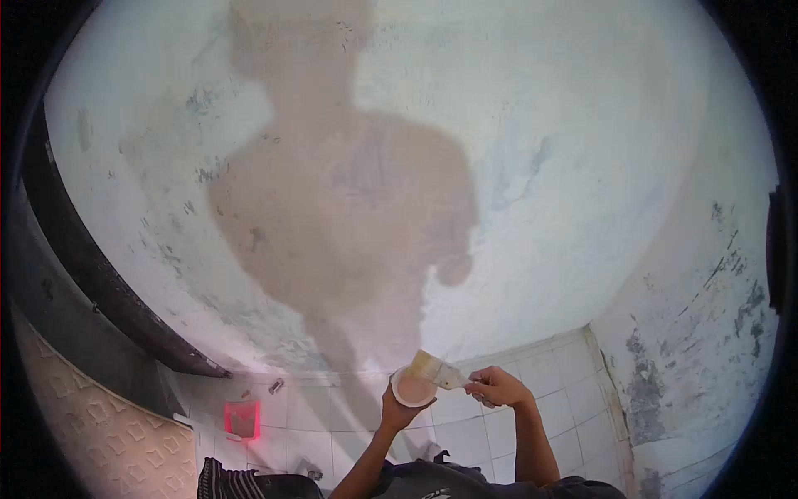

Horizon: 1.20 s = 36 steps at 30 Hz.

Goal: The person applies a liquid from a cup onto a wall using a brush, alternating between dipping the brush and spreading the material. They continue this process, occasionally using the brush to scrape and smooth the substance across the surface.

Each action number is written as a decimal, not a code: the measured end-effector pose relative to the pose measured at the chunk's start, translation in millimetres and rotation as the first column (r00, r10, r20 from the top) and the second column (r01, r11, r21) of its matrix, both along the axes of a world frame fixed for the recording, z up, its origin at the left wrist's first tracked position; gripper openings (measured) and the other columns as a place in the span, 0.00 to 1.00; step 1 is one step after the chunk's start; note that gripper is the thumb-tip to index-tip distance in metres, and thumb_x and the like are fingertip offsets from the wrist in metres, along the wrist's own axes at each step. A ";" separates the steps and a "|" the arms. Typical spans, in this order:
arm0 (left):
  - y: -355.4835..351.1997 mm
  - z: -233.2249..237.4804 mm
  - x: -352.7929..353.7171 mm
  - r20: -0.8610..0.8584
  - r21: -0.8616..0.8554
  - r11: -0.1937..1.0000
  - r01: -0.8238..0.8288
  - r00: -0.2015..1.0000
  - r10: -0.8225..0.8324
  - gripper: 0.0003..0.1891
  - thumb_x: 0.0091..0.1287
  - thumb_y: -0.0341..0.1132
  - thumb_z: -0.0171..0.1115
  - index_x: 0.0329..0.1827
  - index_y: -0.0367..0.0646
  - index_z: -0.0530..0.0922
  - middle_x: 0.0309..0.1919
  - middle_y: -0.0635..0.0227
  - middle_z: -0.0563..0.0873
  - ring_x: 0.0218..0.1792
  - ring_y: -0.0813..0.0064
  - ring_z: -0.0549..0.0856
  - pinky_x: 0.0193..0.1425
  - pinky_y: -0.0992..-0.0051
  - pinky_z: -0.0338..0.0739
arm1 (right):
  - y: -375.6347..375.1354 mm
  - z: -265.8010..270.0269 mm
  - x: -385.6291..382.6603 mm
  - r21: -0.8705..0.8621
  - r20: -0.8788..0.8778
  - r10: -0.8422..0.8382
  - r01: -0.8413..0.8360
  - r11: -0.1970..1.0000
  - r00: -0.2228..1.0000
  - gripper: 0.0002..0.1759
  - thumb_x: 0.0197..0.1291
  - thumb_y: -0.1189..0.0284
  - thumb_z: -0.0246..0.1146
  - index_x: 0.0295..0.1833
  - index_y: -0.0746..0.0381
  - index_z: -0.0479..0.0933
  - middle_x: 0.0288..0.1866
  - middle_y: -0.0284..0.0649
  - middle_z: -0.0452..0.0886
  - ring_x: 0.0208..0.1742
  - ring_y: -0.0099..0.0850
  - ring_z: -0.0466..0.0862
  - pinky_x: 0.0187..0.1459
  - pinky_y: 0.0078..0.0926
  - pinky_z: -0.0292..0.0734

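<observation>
Low in the head view, my left hand (402, 413) is wrapped round a small white cup (414, 389). A paintbrush (440, 372) with pale bristles lies across the top of the cup, its bristles over the rim. My right hand (496, 388) grips the brush by its handle, to the right of the cup. Whether the bristles touch the rim I cannot tell. Behind both hands rises a whitish wall (565, 166) with grey worn patches, and a person-shaped shadow falls on it.
A pink-red basket (242, 420) stands on the white tiled floor (549, 387) at the lower left. Near it lies a small metallic object (276, 386). A dark frame (108, 274) runs down the left side. Another scuffed wall (698, 333) is on the right.
</observation>
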State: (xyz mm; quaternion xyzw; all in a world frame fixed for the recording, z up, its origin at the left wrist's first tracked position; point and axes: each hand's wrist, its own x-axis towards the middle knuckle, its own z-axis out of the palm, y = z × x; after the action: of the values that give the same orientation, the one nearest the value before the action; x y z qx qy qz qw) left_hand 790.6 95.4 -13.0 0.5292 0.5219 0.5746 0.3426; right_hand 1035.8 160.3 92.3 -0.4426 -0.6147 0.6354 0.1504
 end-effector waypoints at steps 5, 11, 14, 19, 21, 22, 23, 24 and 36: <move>-19.0 9.1 -7.0 -0.056 -0.028 0.997 -0.077 0.996 0.075 0.46 0.42 0.40 0.89 0.64 0.37 0.72 0.53 0.58 0.85 0.54 0.65 0.85 0.59 0.64 0.81 | -12.9 19.4 -6.4 0.138 0.117 0.013 -0.029 0.990 0.993 0.12 0.66 0.69 0.64 0.31 0.64 0.80 0.16 0.27 0.71 0.16 0.17 0.71 0.18 0.21 0.64; -34.4 44.7 -32.0 0.003 0.119 0.992 -0.049 0.999 0.049 0.40 0.43 0.35 0.87 0.60 0.38 0.75 0.52 0.59 0.87 0.53 0.65 0.86 0.60 0.64 0.80 | -7.6 89.7 -21.6 0.595 0.290 0.156 -0.305 0.743 0.944 0.12 0.63 0.72 0.62 0.30 0.69 0.78 0.18 0.43 0.72 0.21 0.26 0.72 0.28 0.33 0.70; -49.4 60.7 -41.7 -0.056 0.136 0.984 -0.117 0.990 0.126 0.40 0.42 0.36 0.88 0.60 0.38 0.74 0.51 0.60 0.86 0.52 0.66 0.86 0.58 0.65 0.81 | -14.1 127.4 -39.1 0.661 0.379 0.182 -0.403 0.633 0.907 0.12 0.60 0.72 0.64 0.26 0.69 0.77 0.16 0.45 0.72 0.17 0.32 0.68 0.24 0.32 0.66; -76.2 79.0 -40.7 -0.027 0.147 0.983 -0.105 0.994 0.110 0.41 0.42 0.34 0.88 0.60 0.39 0.74 0.51 0.61 0.86 0.52 0.67 0.86 0.58 0.66 0.81 | -35.4 167.8 -61.7 0.617 0.660 0.052 -0.580 0.532 0.750 0.14 0.56 0.64 0.65 0.30 0.65 0.84 0.28 0.50 0.84 0.31 0.46 0.85 0.35 0.43 0.78; -85.4 73.9 -45.9 0.046 0.168 0.981 -0.100 0.995 0.093 0.40 0.42 0.34 0.87 0.60 0.38 0.74 0.52 0.61 0.86 0.52 0.68 0.86 0.58 0.67 0.81 | -45.5 169.3 -79.8 0.588 0.698 0.080 -0.634 0.502 0.711 0.13 0.55 0.66 0.65 0.29 0.66 0.83 0.24 0.50 0.82 0.29 0.47 0.83 0.33 0.43 0.76; -91.0 72.2 -47.9 0.049 0.168 0.981 -0.101 0.994 0.094 0.40 0.42 0.34 0.87 0.60 0.38 0.74 0.52 0.61 0.86 0.52 0.68 0.86 0.58 0.67 0.81 | -50.5 169.7 -89.1 0.568 0.729 0.101 -0.680 0.463 0.677 0.12 0.54 0.67 0.65 0.28 0.67 0.82 0.21 0.51 0.79 0.27 0.48 0.81 0.31 0.43 0.74; -94.0 72.0 -45.9 0.043 0.159 0.979 -0.126 0.992 0.121 0.40 0.42 0.33 0.87 0.60 0.38 0.74 0.52 0.61 0.86 0.52 0.68 0.86 0.58 0.67 0.81 | -53.8 169.6 -94.2 0.569 0.729 0.100 -0.680 0.462 0.677 0.12 0.54 0.67 0.65 0.28 0.67 0.82 0.21 0.51 0.79 0.27 0.48 0.81 0.31 0.43 0.74; -96.3 71.9 -44.6 0.036 0.153 0.977 -0.151 0.988 0.148 0.40 0.42 0.33 0.87 0.60 0.38 0.75 0.52 0.62 0.86 0.52 0.68 0.86 0.58 0.67 0.81 | -57.6 168.5 -98.8 0.545 0.754 0.107 -0.708 0.449 0.648 0.13 0.54 0.66 0.64 0.27 0.66 0.81 0.22 0.50 0.80 0.29 0.49 0.82 0.33 0.44 0.75; -111.7 79.3 -35.9 -0.014 0.185 0.978 -0.097 0.995 0.101 0.42 0.43 0.35 0.87 0.63 0.39 0.74 0.55 0.61 0.83 0.56 0.67 0.84 0.61 0.66 0.79 | -96.4 170.3 -173.5 0.246 0.933 0.132 -0.862 0.443 0.335 0.14 0.55 0.65 0.63 0.41 0.62 0.84 0.39 0.46 0.87 0.43 0.46 0.87 0.50 0.43 0.81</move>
State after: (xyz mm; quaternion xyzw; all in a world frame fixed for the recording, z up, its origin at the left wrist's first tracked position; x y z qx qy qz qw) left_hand 754.7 -16.4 66.3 0.5387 0.4963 0.6304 0.2573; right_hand 862.3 63.9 262.6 -0.3348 -0.9141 0.0589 -0.2209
